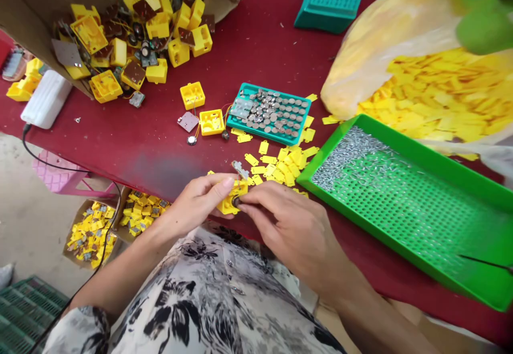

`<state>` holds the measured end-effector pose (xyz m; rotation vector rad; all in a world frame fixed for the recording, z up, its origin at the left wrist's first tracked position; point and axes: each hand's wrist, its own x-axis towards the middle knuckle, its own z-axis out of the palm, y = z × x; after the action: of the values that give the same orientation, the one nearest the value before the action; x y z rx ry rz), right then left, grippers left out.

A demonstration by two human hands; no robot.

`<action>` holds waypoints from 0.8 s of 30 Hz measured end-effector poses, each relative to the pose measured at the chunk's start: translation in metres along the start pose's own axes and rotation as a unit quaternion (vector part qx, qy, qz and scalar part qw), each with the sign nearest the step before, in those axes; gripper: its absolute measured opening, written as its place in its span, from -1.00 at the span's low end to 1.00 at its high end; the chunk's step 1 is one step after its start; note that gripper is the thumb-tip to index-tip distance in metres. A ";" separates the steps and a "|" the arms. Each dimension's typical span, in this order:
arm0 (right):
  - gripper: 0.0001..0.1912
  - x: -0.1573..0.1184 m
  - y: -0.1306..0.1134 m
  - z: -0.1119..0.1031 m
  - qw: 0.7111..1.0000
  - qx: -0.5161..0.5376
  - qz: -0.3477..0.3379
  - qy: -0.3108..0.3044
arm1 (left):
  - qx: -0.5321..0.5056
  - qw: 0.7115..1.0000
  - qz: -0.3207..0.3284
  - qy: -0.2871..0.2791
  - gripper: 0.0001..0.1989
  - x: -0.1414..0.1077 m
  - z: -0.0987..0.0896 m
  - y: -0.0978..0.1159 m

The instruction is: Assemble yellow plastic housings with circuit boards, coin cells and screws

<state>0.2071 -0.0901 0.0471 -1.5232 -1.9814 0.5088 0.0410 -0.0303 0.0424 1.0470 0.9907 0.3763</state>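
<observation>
My left hand (192,201) is closed around a small open yellow plastic case (227,207) near the table's front edge. With thumb and fingertips, my right hand (290,225) pinches a small round dark speaker (235,201) at the case's right side; my fingers partly cover it. A little grey circuit board (240,170) sticks up at the far edge of the case. Beyond my hands lie two more open yellow cases, one farther back (192,95) and one nearer (211,122), with wires, a square board (188,122) and a round silver speaker (191,140).
A teal tray (294,139) holds button cells. Loose yellow covers (286,167) lie in front of it. At right are a green tray of screws (401,236) and a bag of yellow pieces (360,49). A cardboard box (28,1) of cases stands back left, near a white power bank (46,99).
</observation>
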 end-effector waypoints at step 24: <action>-0.88 -0.012 0.010 -0.007 0.955 0.122 0.202 0.179 | -0.163 0.986 -0.029 -0.013 -0.60 -0.003 0.007 -0.004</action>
<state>0.2213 -0.0994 0.0438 -1.7233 -1.2883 0.5686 0.0443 -0.0379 0.0419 0.7243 0.8980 0.4586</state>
